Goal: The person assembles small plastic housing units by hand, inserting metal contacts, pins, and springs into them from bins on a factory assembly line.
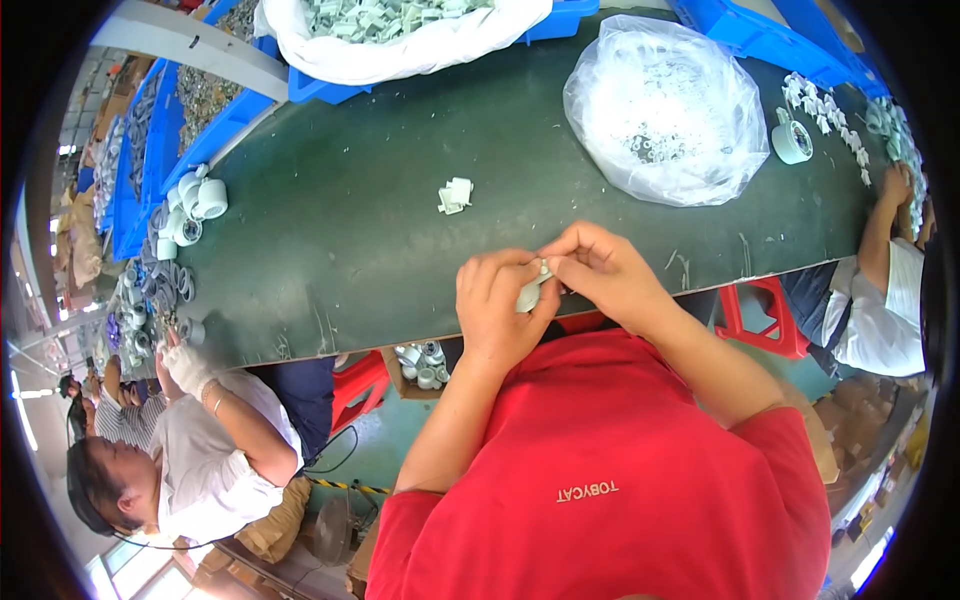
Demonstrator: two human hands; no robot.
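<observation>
Close to the table's near edge, my left hand point(495, 305) closes its fingers and thumb around a small pale plastic part point(528, 297). My right hand point(615, 278) meets it there, thumb and forefinger pinched at the part's upper end. What lies between those right fingertips is too small and covered to name. Just beyond my hands, a little pile of pale plastic pieces point(455, 195) rests on the dark green table point(350, 200). Farther off to the right sits a clear plastic bag point(665, 110) of small, shiny pieces.
At the back, a white sack point(400, 62) holds pale green parts above a blue bin point(555, 20). Round pale housings point(205, 198) cluster at left; another housing point(792, 142) stands right, beside white pieces point(825, 108). Co-workers sit left point(230, 430) and right point(885, 310).
</observation>
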